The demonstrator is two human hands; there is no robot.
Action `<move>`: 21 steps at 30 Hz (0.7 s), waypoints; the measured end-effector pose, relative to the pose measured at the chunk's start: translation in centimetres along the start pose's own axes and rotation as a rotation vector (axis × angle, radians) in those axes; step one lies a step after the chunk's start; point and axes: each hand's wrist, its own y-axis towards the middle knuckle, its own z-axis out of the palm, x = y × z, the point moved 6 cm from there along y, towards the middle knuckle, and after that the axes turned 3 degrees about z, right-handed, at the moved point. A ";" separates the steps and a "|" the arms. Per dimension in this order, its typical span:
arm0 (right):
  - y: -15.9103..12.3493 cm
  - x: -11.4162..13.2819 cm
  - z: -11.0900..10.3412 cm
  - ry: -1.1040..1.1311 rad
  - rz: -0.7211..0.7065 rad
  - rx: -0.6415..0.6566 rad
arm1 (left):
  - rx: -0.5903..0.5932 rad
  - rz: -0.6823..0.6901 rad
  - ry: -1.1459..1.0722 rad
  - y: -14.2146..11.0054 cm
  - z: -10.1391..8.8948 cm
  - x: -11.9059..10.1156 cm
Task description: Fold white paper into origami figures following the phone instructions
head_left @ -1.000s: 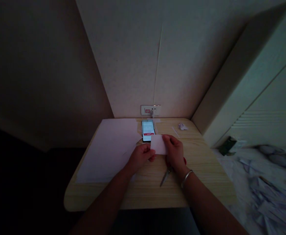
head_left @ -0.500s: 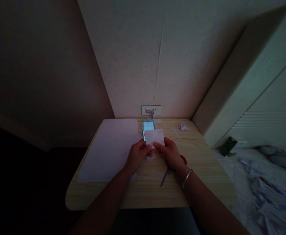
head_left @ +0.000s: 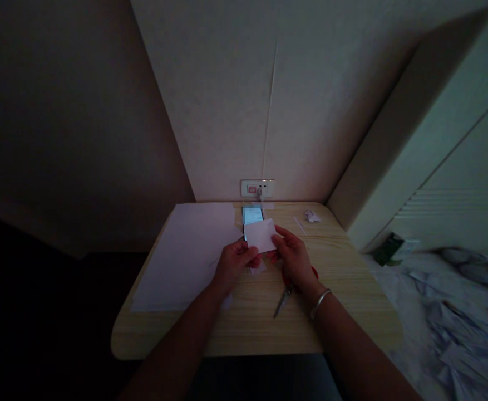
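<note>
A small white piece of paper (head_left: 261, 235) is held up above the table between both hands. My left hand (head_left: 234, 263) pinches its lower left corner, thumb in front. At its right edge my right hand (head_left: 292, 255) grips it between thumb and fingers. Behind the paper lies a phone (head_left: 252, 214) with a lit screen, its lower part covered. Under my right wrist are scissors (head_left: 284, 301) with red handles, partly hidden by the hand. Small paper scraps (head_left: 257, 268) lie on the table below the held paper.
Large white sheets (head_left: 185, 250) cover the left of the wooden table (head_left: 269, 337). A crumpled paper (head_left: 311, 215) and a thin paper strip (head_left: 299, 225) lie at the back right. A wall socket (head_left: 257, 188) sits above the back edge. Many papers (head_left: 469, 345) lie right of the table.
My right thumb has moved from the paper's lower middle to its right edge. The paper's face now looks plainer, with the diagonal line no longer showing.
</note>
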 end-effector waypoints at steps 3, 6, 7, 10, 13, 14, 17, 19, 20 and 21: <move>0.0 0.4 -0.6 0.016 -0.043 -0.057 | -0.029 0.007 0.024 0.0 -0.3 -0.2; -0.3 0.7 -0.3 0.078 -0.050 -0.010 | 0.004 0.008 0.079 -0.1 -0.1 -0.4; -0.4 0.7 0.2 0.084 -0.027 0.045 | 0.029 0.009 0.104 -0.2 0.1 -0.4; -0.8 0.0 1.2 0.056 0.059 0.151 | 0.103 0.019 0.189 -0.4 0.7 -0.2; -0.9 -0.4 1.3 0.038 0.100 0.124 | 0.134 0.044 0.256 -0.3 0.9 0.1; -0.9 -0.5 1.2 0.039 0.103 0.114 | 0.135 0.047 0.265 -0.2 0.8 0.2; -0.9 -0.1 0.7 0.084 0.086 0.046 | 0.150 0.029 0.258 -0.1 0.8 0.3; -0.9 0.2 0.1 0.130 0.084 -0.031 | 0.161 0.002 0.240 -0.2 0.9 0.2; -0.9 0.2 -0.2 0.147 0.088 -0.065 | 0.162 -0.007 0.233 -0.2 1.0 0.1; -0.9 0.2 -0.3 0.158 0.093 -0.088 | 0.161 -0.010 0.227 -0.3 1.1 -0.1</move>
